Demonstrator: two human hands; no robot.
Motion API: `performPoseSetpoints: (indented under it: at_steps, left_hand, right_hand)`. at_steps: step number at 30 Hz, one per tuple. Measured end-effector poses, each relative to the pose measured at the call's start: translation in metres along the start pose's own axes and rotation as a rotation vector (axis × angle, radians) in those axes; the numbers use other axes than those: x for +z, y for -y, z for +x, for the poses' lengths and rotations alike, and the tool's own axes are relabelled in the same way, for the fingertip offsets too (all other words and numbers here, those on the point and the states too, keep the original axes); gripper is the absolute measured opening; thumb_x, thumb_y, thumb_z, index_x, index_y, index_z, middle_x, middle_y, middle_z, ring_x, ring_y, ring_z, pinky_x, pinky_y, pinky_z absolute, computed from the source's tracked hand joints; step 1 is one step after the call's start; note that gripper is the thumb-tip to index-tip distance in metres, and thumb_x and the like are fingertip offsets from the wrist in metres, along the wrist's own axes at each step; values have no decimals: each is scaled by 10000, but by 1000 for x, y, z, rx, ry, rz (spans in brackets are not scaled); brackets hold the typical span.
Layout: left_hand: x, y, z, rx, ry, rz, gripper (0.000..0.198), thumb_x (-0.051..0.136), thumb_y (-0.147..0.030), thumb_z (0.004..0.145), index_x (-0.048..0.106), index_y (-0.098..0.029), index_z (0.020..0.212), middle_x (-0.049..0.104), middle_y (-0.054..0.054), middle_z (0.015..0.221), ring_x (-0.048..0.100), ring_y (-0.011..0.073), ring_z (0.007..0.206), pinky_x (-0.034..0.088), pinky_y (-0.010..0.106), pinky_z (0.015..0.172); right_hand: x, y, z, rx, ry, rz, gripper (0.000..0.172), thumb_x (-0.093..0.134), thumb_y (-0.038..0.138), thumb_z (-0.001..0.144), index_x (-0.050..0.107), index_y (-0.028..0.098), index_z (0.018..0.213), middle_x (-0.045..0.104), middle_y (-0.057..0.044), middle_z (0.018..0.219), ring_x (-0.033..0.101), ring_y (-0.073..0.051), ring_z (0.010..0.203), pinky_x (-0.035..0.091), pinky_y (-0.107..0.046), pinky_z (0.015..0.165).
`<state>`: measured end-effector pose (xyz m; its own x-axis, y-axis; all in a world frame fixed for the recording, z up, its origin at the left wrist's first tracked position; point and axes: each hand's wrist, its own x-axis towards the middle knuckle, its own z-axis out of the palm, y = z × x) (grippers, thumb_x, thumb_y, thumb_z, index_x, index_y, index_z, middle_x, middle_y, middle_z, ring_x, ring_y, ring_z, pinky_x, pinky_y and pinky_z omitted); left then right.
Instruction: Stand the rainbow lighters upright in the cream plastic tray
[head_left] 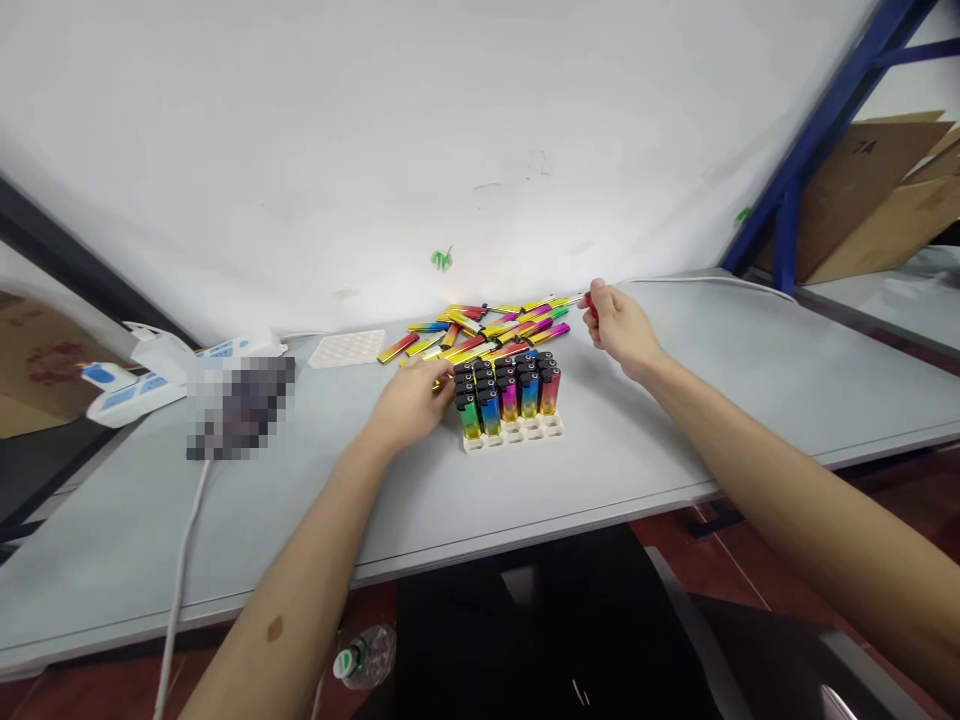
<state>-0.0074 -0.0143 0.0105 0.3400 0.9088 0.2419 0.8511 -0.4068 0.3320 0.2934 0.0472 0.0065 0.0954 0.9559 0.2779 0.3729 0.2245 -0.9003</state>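
Note:
Upright lighters [508,398] with black tops stand in rows in a white tray [516,435], whose front row of holes is bare. My left hand [412,402] is at the tray's left side, fingers curled beside the lighters; whether it grips one is hidden. Raised to the right of the pile, my right hand [616,322] is closed on a small red object with a thin metal tip pointing left. Behind the tray lies a loose pile of shiny coloured lighter bodies [465,345], mostly yellow, red and pink.
An empty white tray [347,348] lies at the back left. Further left are a power strip [142,390] and a blurred-out dark object [247,408] with a white cable. A blue frame [787,235] and cardboard boxes [877,200] stand at right. A bottle [367,657] is below the table [585,505].

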Motion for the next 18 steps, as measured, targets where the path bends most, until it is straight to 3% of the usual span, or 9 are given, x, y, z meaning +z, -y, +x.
performPoseSetpoints:
  at_steps: [3,7,13,18]
  left_hand:
    - [1,2,1,-9,-5,1,97,483,-184,824,553,-237,784,635,63,797,572,297,947,441,393,716]
    - [2,4,1,5,-14,-11,94,484,-189,815,563,-233,791,643,64,803,570,297,934,438,395,726]
    - [3,5,2,-6,-12,-9,97,483,-186,818,570,-227,803,641,65,803,565,296,922,436,392,726]
    - [3,5,2,2,-15,-7,99,481,-183,818,558,-227,776,641,63,792,566,294,917,435,391,718]
  right_hand:
    - [3,1,-2,-20,-29,21,705,299,913,816,523,245,848,498,4,643,462,-149,511,375,-289,477]
    - [3,5,-4,28,-4,29,666,335,877,843,491,242,718,420,20,521,390,-141,440,322,-297,450]
    - [3,15,-7,165,45,252,505,418,591,937,369,238,578,229,65,433,164,-83,374,134,-256,388]
    - [3,22,-10,218,71,407,423,410,459,941,351,232,589,193,81,443,110,-71,384,99,-223,382]
